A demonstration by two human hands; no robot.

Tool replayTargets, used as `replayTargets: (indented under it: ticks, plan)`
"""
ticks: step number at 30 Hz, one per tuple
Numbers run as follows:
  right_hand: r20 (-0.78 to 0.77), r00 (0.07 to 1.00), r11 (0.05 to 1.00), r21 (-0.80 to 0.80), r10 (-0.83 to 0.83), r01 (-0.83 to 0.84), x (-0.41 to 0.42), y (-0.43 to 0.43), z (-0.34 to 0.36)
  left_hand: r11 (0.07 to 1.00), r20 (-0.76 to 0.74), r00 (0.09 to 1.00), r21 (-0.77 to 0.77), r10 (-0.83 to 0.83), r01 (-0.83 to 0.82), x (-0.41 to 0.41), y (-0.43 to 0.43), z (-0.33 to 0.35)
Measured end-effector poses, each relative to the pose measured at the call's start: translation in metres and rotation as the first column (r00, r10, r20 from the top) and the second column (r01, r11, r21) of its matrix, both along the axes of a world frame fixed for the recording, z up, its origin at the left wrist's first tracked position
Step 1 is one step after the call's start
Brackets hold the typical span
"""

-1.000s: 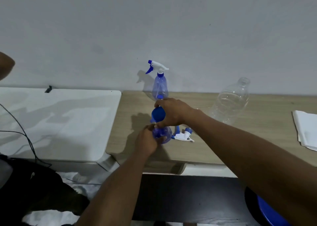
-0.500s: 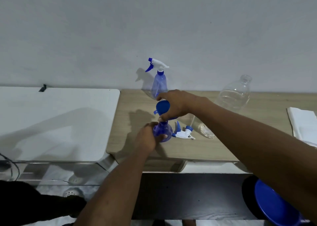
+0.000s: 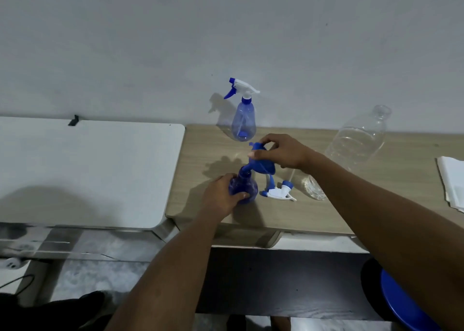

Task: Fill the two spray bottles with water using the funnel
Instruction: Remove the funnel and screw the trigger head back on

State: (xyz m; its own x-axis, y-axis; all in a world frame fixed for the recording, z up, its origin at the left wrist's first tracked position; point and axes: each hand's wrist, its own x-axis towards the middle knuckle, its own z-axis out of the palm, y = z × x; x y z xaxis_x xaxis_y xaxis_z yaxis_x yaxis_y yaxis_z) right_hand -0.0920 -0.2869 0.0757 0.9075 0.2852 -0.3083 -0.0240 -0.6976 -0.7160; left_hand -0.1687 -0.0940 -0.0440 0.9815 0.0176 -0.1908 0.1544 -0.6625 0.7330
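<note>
1. Pale wood-grain tabletop (image 3: pixel 200 152) runs along a bare grey wall, with a white table (image 3: pixel 88 167) butted on at its 9 o'clock; closest to the viewer, a round blue stool seat (image 3: pixel 401 310) sits low at 5 o'clock.
2. Near the front edge, the left hand (image 3: pixel 219 197) is clenched round the belly of the headless translucent blue spray bottle (image 3: pixel 249 186), which stands upright; its detached white-and-blue trigger head (image 3: pixel 278 194) lies on the wood just beside it at 3 o'clock.
3. Above the neck, the right hand (image 3: pixel 283 152) pinches the rim of the blue plastic funnel (image 3: pixel 263 166); the funnel is tilted, its spout tip at the bottle's mouth and its bowl leaning off toward 2 o'clock.
4. A second ago the funnel hung upright over the neck; now it is lower and tipped, so the spout is probably just finding the opening; it looks not yet seated, so pouring must wait.
5. Farther off at 2 o'clock slants a large clear plastic water bottle (image 3: pixel 356 147), uncapped; whether it lies or leans I cannot tell.
6. Against the wall at 12 o'clock stands the second blue spray bottle (image 3: pixel 243 122), head still on; folded white paper (image 3: pixel 452 180) lies at far 3 o'clock.
</note>
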Motion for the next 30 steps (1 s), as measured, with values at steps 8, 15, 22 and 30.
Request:
replayTargets:
  ticks: [8, 15, 22, 30]
  plan:
    - [-0.468, 0.860, 0.805, 0.421, -0.201, 0.418, -0.002, -0.016, -0.047, 0.996, 0.007, 0.999, -0.086, 0.040, -0.040, 0.002, 0.002, -0.007]
    - [-0.325, 0.831, 0.721, 0.417, -0.451, 0.554, 0.021, -0.003, -0.082, 0.993, 0.033, 0.998, -0.111, 0.045, -0.041, 0.004, 0.003, -0.013]
    - [0.084, 0.918, 0.918, 0.129, -0.388, 0.376, 0.015, 0.021, -0.120, 0.994, 0.032, 0.998, -0.094, 0.058, -0.054, 0.003, 0.001, -0.015]
    - [0.198, 0.932, 0.945, -0.062, -0.303, 0.320, 0.005, 0.000, -0.122, 0.999, 0.070, 0.996, -0.017, 0.053, -0.051, 0.002, 0.000, -0.014]
